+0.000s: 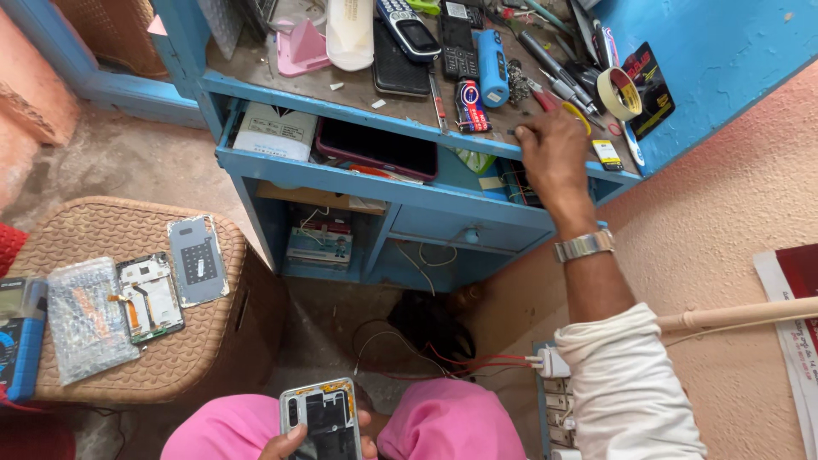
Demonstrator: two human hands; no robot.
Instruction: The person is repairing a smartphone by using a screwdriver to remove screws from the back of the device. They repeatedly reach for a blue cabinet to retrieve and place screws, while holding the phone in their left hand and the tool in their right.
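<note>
My left hand [294, 445] at the bottom edge holds an opened smartphone [321, 419] with its back cover off, resting between my knees in pink trousers. My right hand [552, 153], with a metal watch [584, 245] on the wrist and a rolled white sleeve, reaches up to the blue workbench [358, 106]. Its fingers rest among small tools near the bench's front edge, close to a screwdriver [558, 87] and a tape roll [619, 92]. Whether the fingers pinch anything is hidden.
The bench top carries several old phones [409, 32], a pink stand [300, 47] and tools. An open drawer [375, 149] holds a dark tablet and a white box. A wicker stool [128, 298] at left bears phone parts, a bubble-wrap bag and a multimeter [21, 336]. A power strip [555, 400] lies on the floor.
</note>
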